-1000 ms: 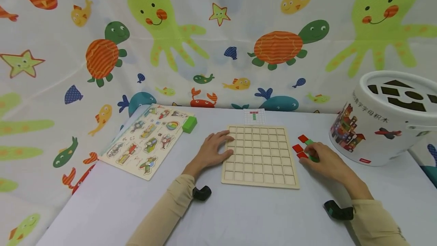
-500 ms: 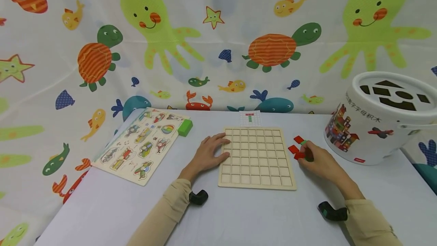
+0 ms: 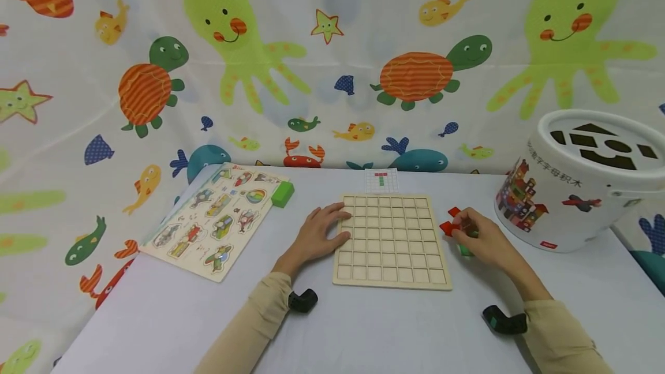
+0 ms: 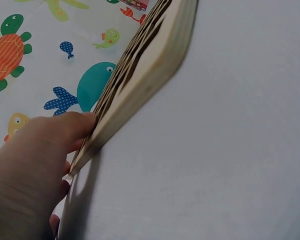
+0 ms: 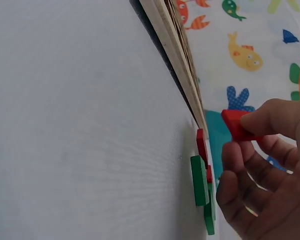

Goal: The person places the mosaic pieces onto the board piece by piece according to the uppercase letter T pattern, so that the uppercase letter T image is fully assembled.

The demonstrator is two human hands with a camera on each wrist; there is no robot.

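Note:
My right hand (image 3: 484, 236) pinches a small red square tile (image 5: 234, 124) between thumb and fingers, raised above the table beside the board's right edge. Below it in the right wrist view lie a red tile (image 5: 201, 145) and a green tile (image 5: 199, 181), with other tiles partly hidden behind them. A wooden grid board (image 3: 392, 242) with bare square cells lies in the middle of the table. My left hand (image 3: 317, 234) rests against its left edge, thumb (image 4: 80, 124) touching the rim and fingers loosely spread.
Behind the board lies a small grid card (image 3: 381, 182) with a red and green T pattern. A picture puzzle board (image 3: 215, 218) lies on the left, with a green block (image 3: 283, 194) at its corner. At right stands a white lidded bucket (image 3: 576, 189).
My right hand has picked a red tile up from the loose group and raised it. The left hand stays at the board's edge. The head view has shifted slightly.

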